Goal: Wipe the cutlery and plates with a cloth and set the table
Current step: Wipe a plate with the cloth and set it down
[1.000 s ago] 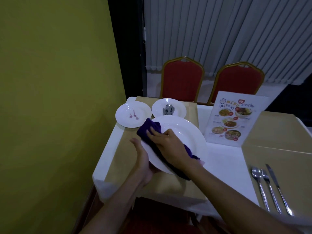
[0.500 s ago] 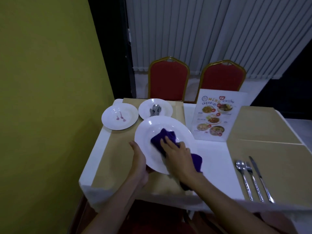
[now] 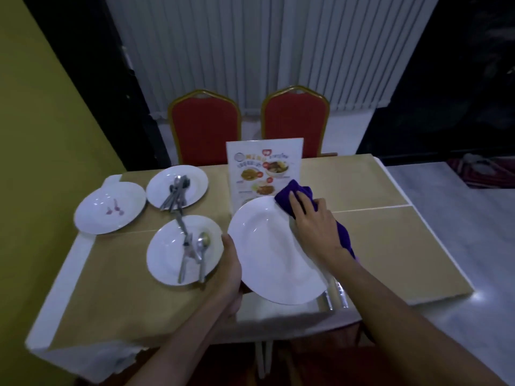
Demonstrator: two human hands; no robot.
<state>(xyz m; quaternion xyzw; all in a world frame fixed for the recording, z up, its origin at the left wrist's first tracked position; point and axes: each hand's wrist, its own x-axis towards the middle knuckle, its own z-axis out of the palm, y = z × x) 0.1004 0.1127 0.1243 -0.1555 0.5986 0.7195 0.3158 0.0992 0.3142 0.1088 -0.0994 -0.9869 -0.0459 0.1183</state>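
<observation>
You hold the big white plate (image 3: pixel 267 246) up off the table (image 3: pixel 390 246), near the front edge. It is tipped, with its face turned up toward you. From here it looks like an egg shape, and its long way runs from the far left down to the near right.

Your left hand (image 3: pixel 231 268) grips the plate at its left rim, with the fingers tucked under it. Your right hand (image 3: pixel 315 221) holds the purple cloth (image 3: pixel 299 196) bunched under its fingers and thumb and presses it on the far right rim. The rest of the cloth hangs down under your wrist.

Just left of the big plate sits a small plate (image 3: pixel 167 260) with a spoon (image 3: pixel 203 252) and other cutlery, handles pointing toward you. Behind it is a far plate (image 3: pixel 195 176) with more cutlery. A plate with pink marks (image 3: pixel 110 207) lies at the left. A menu card (image 3: pixel 264 168) stands behind the big plate, in front of two red chairs (image 3: pixel 204 126).
</observation>
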